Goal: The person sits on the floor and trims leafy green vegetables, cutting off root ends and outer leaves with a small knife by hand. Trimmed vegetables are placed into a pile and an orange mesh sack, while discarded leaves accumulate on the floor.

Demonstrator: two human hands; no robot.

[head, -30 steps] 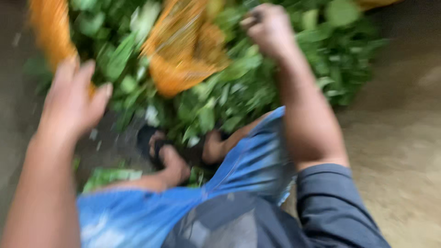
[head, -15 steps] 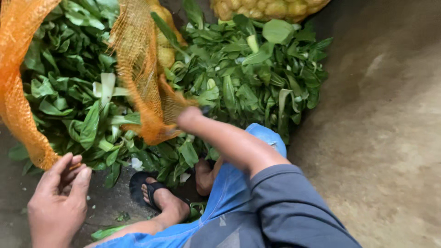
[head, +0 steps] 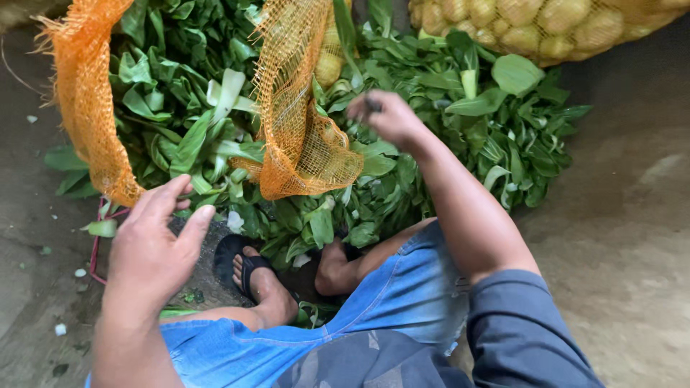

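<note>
Leafy greens spill from an orange net sack on the floor.

The leafy greens lie heaped before the squatting person's feet, soft, light, easily bruised, best gathered by the pale stems. The orange net sack looks limp and snaggy. Left hand hovers near its edge, fingers loosely apart, empty; right hand curls over the greens, grip unclear.

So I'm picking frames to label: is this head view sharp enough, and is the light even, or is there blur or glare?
Head view: mostly sharp, the leafy greens and orange mesh bag crisp; the right hand slightly motion-blurred, the left hand a little soft; light is dim and diffuse, no glare, no hard shadows; the ground darkens toward the top right.
</note>
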